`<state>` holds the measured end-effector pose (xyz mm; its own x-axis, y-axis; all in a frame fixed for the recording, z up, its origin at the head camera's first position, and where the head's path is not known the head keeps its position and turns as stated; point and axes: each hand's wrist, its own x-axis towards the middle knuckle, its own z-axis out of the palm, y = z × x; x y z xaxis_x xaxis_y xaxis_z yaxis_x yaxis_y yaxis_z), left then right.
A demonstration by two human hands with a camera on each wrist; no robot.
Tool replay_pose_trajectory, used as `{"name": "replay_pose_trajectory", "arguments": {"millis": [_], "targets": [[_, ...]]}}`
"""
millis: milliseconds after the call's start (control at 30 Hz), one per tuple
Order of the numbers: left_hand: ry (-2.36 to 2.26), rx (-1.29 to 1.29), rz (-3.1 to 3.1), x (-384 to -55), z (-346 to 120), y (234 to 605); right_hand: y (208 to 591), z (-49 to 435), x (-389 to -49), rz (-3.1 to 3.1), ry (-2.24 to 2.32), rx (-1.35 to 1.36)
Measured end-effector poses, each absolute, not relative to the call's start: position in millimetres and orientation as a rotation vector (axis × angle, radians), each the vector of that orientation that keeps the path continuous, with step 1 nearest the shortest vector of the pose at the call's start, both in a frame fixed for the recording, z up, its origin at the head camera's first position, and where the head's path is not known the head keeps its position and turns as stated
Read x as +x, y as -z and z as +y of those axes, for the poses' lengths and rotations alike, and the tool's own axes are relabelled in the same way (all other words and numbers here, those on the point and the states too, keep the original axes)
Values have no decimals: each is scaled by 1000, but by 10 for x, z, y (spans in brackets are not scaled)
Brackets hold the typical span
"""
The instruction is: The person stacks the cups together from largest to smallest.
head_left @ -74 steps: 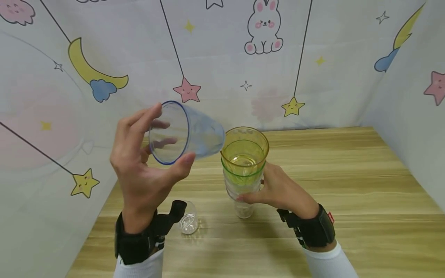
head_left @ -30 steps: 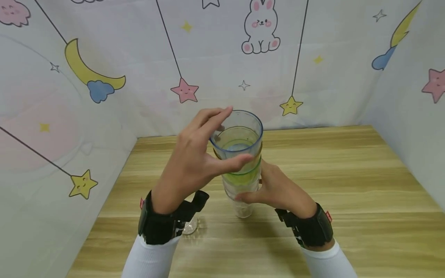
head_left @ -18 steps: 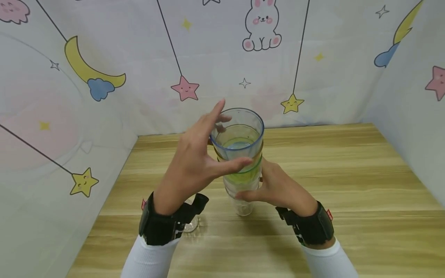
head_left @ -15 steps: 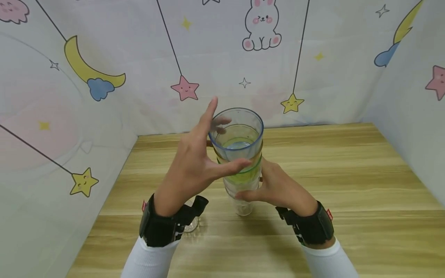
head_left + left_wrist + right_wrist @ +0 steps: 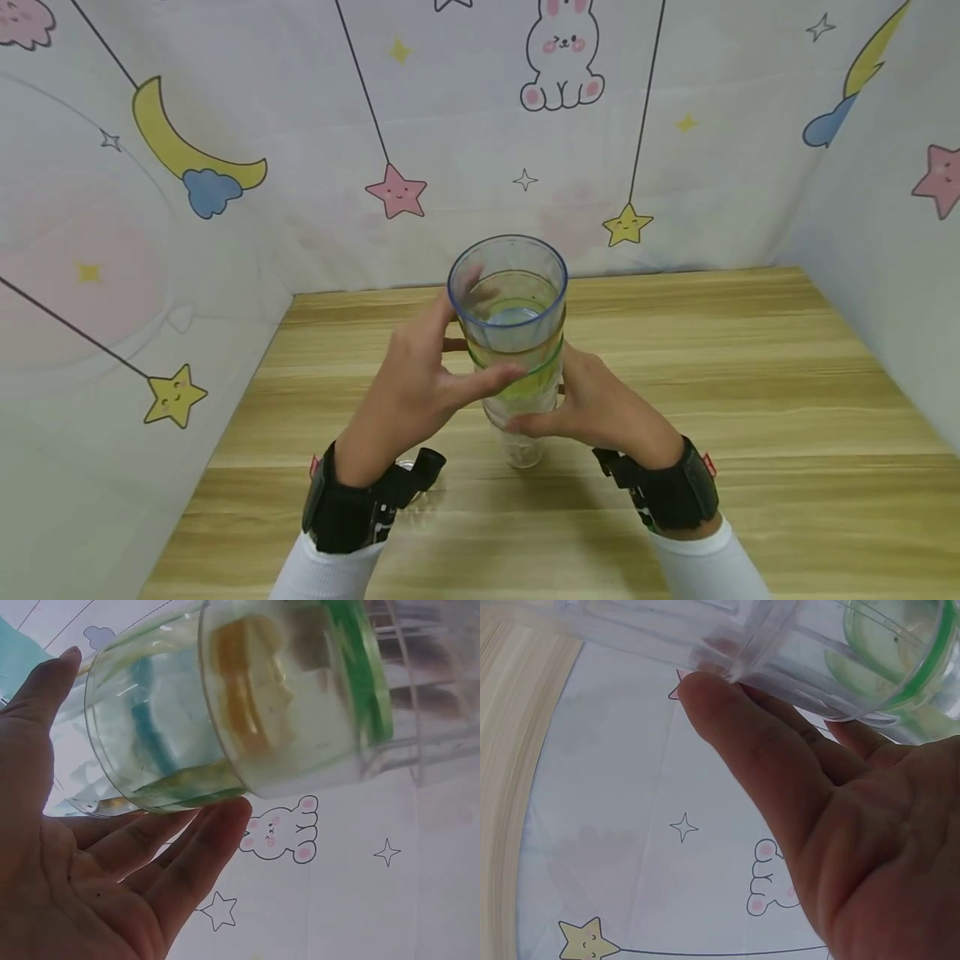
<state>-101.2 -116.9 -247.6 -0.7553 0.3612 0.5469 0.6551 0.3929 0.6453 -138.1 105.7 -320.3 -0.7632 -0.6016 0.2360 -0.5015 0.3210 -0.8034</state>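
Observation:
A tall stack of clear tumblers (image 5: 536, 383) stands upright in the middle of the head view. Its top is a blue-rimmed tumbler (image 5: 507, 326), with amber and green rims below and colourless tumblers lowest. Whether its base touches the table cannot be told. My left hand (image 5: 420, 375) loosely surrounds the upper part, thumb across the front and fingers behind, partly seen through the plastic; its fingers look nearly straight in the left wrist view, against the tumblers (image 5: 285, 697). Lower down, my right hand (image 5: 600, 404) holds the colourless part, thumb in front and fingers mostly hidden behind.
A small clear glass (image 5: 406, 463) on the wooden table (image 5: 735, 375) is mostly covered by the left wrist's black strap and camera. White cloth walls (image 5: 315, 125) printed with stars, a moon and a rabbit enclose the table's back and sides.
The blue-rimmed tumbler, earlier tilted in my left hand, is now nested on top of the stack. My left hand has let go of its rim and moved slightly down. The right hand keeps its hold.

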Motion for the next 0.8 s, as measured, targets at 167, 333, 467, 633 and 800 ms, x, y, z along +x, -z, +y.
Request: {"name": "replay_pose_trajectory", "arguments": {"millis": [167,333,467,633,800], "targets": [[1289,-910,-2359,-1006,-1219,2549,3198,1053,-1386,2465,1436,-1058],[1252,-923,-2403,-1005,-1269,2600,3203,1052,-1383,2458,1433,-1062],[1217,-928,-2419,-1004,-1294,2628,3204,1055,-1383,2458,1434,-1070],[1150,-921,-2442,-988,-1334,2669,3201,1058,-1381,2457,1434,-1080],[1043,-906,-2459,-966,-1390,2742,3196,1062,-1378,2445,1436,-1091]]}}
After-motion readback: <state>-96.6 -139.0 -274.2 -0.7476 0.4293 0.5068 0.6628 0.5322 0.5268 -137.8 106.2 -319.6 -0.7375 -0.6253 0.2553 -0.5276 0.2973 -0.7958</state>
